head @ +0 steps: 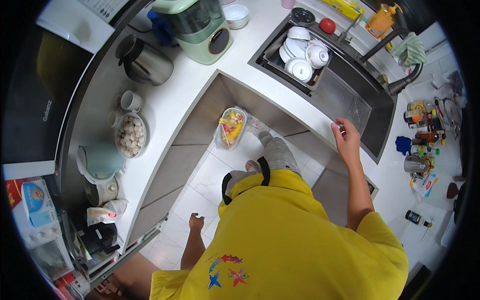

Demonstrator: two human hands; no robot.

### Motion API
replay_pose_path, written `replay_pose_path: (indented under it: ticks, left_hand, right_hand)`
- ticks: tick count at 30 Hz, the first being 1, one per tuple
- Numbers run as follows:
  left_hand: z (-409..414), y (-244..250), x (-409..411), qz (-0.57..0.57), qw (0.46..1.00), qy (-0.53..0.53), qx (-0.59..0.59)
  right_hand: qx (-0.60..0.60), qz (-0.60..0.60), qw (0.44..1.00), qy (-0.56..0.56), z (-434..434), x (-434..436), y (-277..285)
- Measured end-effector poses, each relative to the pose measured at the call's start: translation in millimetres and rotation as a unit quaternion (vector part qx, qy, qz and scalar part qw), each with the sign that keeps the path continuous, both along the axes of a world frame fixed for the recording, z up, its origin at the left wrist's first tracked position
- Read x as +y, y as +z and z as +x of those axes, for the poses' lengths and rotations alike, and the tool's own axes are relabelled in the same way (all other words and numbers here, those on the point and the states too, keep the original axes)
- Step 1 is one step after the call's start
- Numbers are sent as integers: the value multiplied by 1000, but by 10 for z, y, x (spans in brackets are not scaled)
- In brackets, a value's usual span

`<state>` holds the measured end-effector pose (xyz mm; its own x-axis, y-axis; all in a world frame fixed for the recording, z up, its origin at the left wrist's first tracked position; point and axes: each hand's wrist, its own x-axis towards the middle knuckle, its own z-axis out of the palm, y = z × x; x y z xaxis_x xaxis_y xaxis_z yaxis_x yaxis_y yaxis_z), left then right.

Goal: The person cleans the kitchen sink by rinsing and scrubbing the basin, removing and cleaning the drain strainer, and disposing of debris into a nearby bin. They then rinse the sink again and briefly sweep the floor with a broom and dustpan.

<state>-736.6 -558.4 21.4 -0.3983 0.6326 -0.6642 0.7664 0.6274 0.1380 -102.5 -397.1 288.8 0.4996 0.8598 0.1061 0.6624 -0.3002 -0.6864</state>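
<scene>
My right hand [347,139] is over the front edge of the white countertop [300,101], beside the steel sink [348,93]. Its fingers are loosely bent, with the thumb apart and nothing visible in them. Low at my left side hangs my left hand [196,222], above the tiled floor; it appears relaxed and empty. In the sink's far left part, a dish rack [272,62] holds several white bowls [300,70] and plates. On the floor near my feet stands a lined plastic bin [227,144] with food waste, including yellow peel [235,132].
A red tomato [327,26] and a black faucet [388,43] are behind the sink. On the left counter stand a steel jug [150,62], a green appliance [204,43] and a bowl of pale round items [131,137]. Condiment bottles [427,137] line the right counter.
</scene>
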Motion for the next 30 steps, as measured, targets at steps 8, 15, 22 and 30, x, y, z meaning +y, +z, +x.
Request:
replay_pose_path:
  ticks: [8, 15, 22, 30]
  left_hand:
    - [60, -92, 1192, 49, 988, -149, 3]
    - [1385, 263, 2614, 215, 944, -206, -143]
    - [2086, 409, 2462, 217, 929, -257, -155]
    - [2169, 132, 2043, 211, 952, -169, -141]
  right_hand:
    - [2, -29, 996, -83, 361, -804, -270]
    - [-7, -34, 993, -112, 630, -1191, -125]
    - [-94, -42, 986, -131, 1921, -837, -246]
    - [-148, -87, 962, -212, 4033, 204, -835]
